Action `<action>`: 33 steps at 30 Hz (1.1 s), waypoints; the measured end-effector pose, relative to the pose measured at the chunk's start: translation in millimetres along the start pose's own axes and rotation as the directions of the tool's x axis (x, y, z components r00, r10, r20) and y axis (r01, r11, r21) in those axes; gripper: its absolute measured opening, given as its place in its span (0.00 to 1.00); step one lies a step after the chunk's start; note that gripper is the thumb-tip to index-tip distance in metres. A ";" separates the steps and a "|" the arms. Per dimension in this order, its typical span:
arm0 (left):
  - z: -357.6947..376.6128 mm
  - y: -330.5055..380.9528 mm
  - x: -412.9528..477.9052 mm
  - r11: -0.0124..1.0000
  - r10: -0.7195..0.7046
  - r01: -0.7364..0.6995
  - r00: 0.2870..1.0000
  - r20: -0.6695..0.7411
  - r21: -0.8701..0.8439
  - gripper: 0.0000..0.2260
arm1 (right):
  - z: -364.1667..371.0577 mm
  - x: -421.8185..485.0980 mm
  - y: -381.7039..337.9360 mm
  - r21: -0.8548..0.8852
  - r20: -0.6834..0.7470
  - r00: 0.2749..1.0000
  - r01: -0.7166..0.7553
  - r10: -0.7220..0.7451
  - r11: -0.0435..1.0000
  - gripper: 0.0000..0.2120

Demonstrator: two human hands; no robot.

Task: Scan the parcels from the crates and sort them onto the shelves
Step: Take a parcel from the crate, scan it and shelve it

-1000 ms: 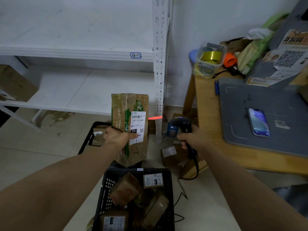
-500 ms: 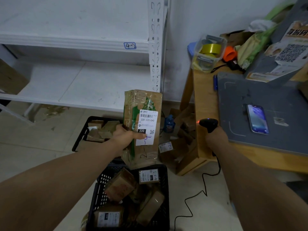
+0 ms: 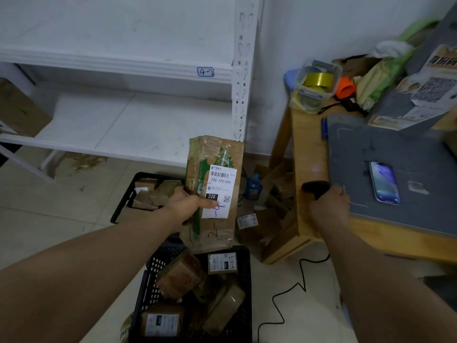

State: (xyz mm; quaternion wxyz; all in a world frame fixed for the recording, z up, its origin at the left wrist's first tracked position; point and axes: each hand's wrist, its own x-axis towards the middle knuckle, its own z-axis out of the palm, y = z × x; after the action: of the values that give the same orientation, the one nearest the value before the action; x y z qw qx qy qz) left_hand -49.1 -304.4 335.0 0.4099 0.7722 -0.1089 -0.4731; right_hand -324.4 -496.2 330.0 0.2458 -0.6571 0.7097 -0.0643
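**Before the white shelves (image 3: 138,125), a parcel (image 3: 215,229) held upright**

The shelving stands against a pale wall, its upper edge marked with a tag (image 3: 205,72) reading "4-2". In front of it the left hand (image 3: 188,206) grips the tall brown parcel by its left edge, thumb lying across the foot of the white label (image 3: 220,184). The parcel hangs upright above the near black crate (image 3: 150,280) and hides part of the far crate (image 3: 123,206); both hold small cardboard boxes. It is bound in clear tape and carries a green printed band, a barcode, "220-220-C40", a black "220" block, a QR code and blue pen marks.

Well apart to the right, the right hand (image 3: 329,206) is curled round the handle of a black scanner (image 3: 315,187) at the edge of the wooden table (image 3: 309,149). Its cable (image 3: 303,276) trails over the floor (image 3: 49,219). A phone (image 3: 384,182) lies on the grey mat (image 3: 358,149) just beyond.
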 end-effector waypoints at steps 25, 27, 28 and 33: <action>-322.7 58.2 -129.9 0.949 0.307 -0.303 0.951 0.045 -0.084 0.20 | 1.9 -313.7 -358.9 0.331 0.500 0.631 0.493 -0.593 0.805 0.06; -374.0 59.2 -141.8 0.942 0.333 -0.331 0.942 0.038 -0.058 0.16 | 16.0 -352.0 -395.0 0.353 0.491 0.609 0.514 -0.623 0.781 0.08; -399.5 60.2 -147.6 0.935 0.352 -0.350 0.935 0.032 -0.057 0.15 | 22.0 -370.4 -412.9 0.370 0.480 0.604 0.519 -0.636 0.771 0.13; -522.7 73.4 -187.8 0.905 0.417 -0.417 0.909 -0.014 -0.080 0.16 | 34.3 -454.1 -497.8 0.503 0.392 0.567 0.527 -0.724 0.685 0.27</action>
State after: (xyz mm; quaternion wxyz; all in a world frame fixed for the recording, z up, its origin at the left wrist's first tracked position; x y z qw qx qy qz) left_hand 296.4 30.0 622.5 0.5323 0.7131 -0.2527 -0.3798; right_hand 146.1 -114.1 626.5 0.5097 -0.8044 0.2972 -0.0696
